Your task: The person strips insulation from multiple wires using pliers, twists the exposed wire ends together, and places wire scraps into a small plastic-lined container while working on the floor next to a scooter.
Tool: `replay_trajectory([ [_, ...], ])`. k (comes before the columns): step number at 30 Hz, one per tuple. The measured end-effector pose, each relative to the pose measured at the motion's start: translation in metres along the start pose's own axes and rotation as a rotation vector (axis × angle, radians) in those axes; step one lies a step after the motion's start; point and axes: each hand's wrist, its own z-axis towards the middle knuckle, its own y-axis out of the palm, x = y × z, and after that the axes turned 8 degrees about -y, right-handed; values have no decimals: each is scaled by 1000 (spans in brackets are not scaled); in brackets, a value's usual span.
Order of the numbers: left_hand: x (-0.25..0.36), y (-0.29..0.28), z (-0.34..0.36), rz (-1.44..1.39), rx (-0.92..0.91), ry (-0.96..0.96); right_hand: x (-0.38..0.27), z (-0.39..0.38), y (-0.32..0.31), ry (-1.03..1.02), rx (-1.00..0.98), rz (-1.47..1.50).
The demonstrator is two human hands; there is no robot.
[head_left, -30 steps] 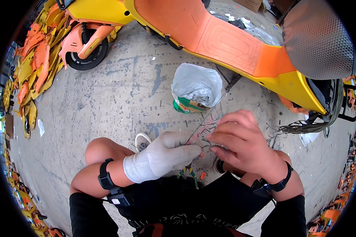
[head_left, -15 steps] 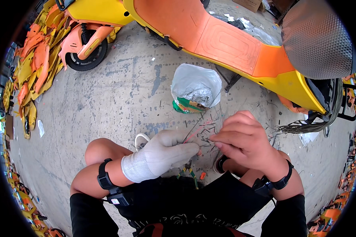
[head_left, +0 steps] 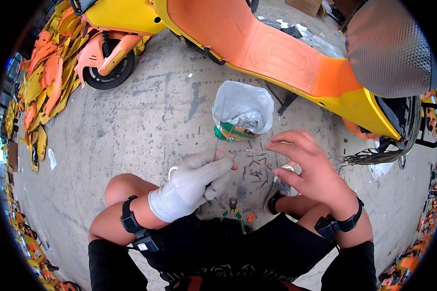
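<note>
My left hand [head_left: 193,181], in a white knit glove with fingertips bare, is closed around thin wires [head_left: 223,147], one red and others dark, which stick up past its fingers. My right hand [head_left: 308,167] is bare and held apart to the right, its fingers spread with nothing between them. Below, on the concrete floor, many short dark wire scraps [head_left: 255,170] lie scattered between my feet. Cutting pliers [head_left: 233,212] with green and yellow handles rest near my lap, beside a small orange piece [head_left: 250,218].
A sack with a white plastic liner [head_left: 242,104] stands ahead of my hands. Behind it is a yellow and orange scooter [head_left: 281,56], with a bundle of grey cables [head_left: 398,148] hanging at its right end. Orange and yellow panels [head_left: 46,77] are piled at left.
My right hand has moved away from the left and its fingers have opened. My left hand has shifted slightly left, still holding the wires, which now point more upright.
</note>
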Motion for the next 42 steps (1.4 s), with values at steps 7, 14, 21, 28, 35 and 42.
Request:
replay_trajectory([
  [7, -6, 7, 5, 45, -103, -61, -14, 10, 11, 281, -21, 435],
  [14, -2, 8, 7, 11, -185, -105, -10, 6, 14, 398, 59, 472],
  [21, -8, 8, 12, 25, -180, -73, -8, 3, 8, 340, 73, 465],
  [28, -9, 17, 15, 177, -212, -65, -14, 6, 13, 184, 75, 390],
  [35, -8, 18, 13, 67, -225, -90, -14, 5, 17, 147, 93, 377],
  [42, -7, 19, 11, 36, -228, -119, -11, 4, 17, 165, 116, 338],
])
